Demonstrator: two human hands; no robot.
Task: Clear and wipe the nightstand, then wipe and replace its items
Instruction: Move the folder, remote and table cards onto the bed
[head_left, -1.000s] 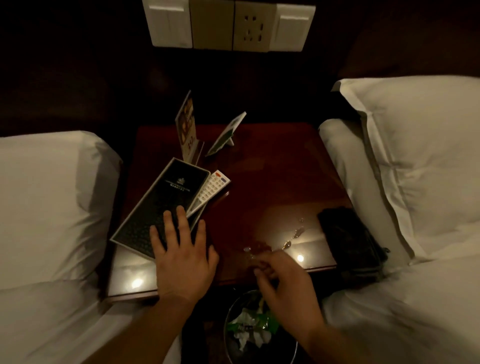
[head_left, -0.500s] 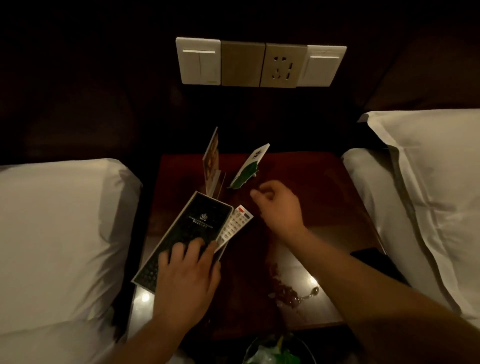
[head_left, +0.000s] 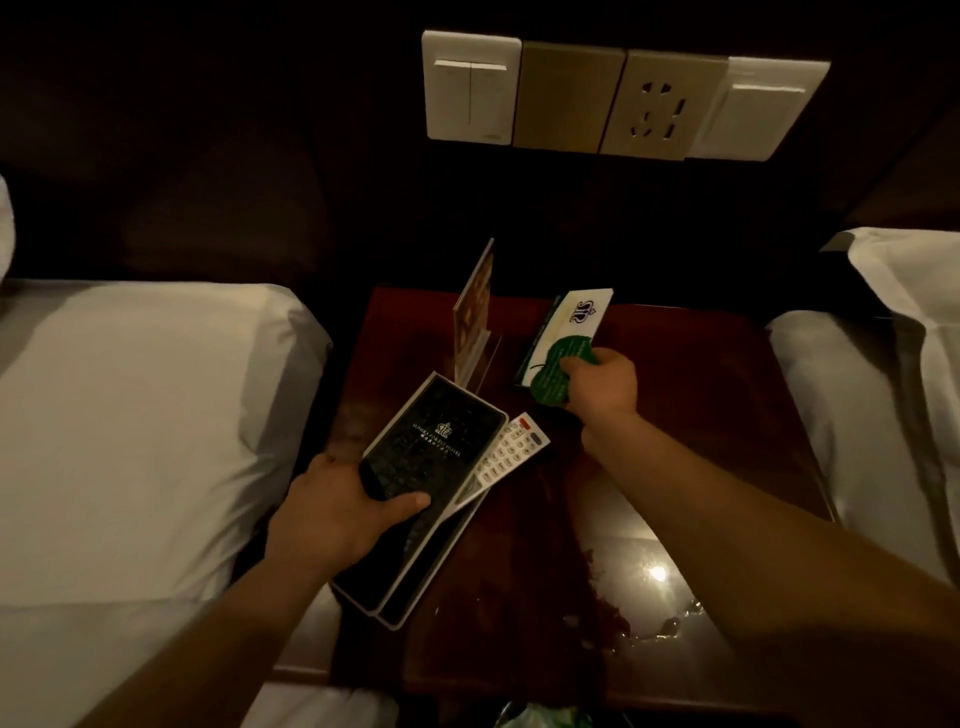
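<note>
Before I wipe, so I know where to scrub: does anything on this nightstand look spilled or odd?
Yes. Near the front right of the glossy dark wooden nightstand sits a dark reddish smear with clear wet droplets beside it, seemingly a spill.

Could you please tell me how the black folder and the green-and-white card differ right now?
The black folder is dark and larger; the green-and-white card is pale and smaller. The left hand grips the folder; the right hand pinches the card. Both bear a crest logo.
</note>
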